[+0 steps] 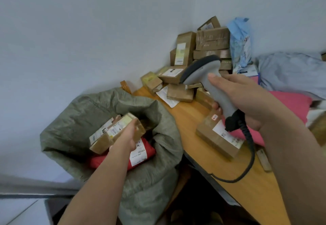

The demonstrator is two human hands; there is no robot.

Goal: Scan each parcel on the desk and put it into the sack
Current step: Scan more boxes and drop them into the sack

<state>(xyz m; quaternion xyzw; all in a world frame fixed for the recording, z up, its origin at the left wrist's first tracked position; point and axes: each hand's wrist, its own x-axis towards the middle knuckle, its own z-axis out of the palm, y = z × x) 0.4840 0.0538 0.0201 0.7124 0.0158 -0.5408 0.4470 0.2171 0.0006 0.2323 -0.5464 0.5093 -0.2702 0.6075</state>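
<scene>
Brown cardboard parcel [116, 133], judged light and stiff and best gripped across its taped sides, is held by the left hand [129, 136] over the green sack [98, 112] at lower left, while the right hand [247, 101] grips the grey scanner [210, 82] above the desk [229, 168].

The crumpled woven sack [98, 112] is dull olive green, and inside it lies a soft red mailer bag [141, 152] with a white printed label. The taped cardboard boxes [211, 39] stacked on the wooden desk [194, 119] are brown with white labels — the desk itself a warm honey orange. The pistol-shaped barcode scanner [211, 82] is light grey with a dark grey head and black coiled cable [247, 154], beside a bright pink plastic parcel [291, 104], a pale grey plastic parcel [291, 69] and a crinkled blue-and-white plastic packet [240, 43].
</scene>
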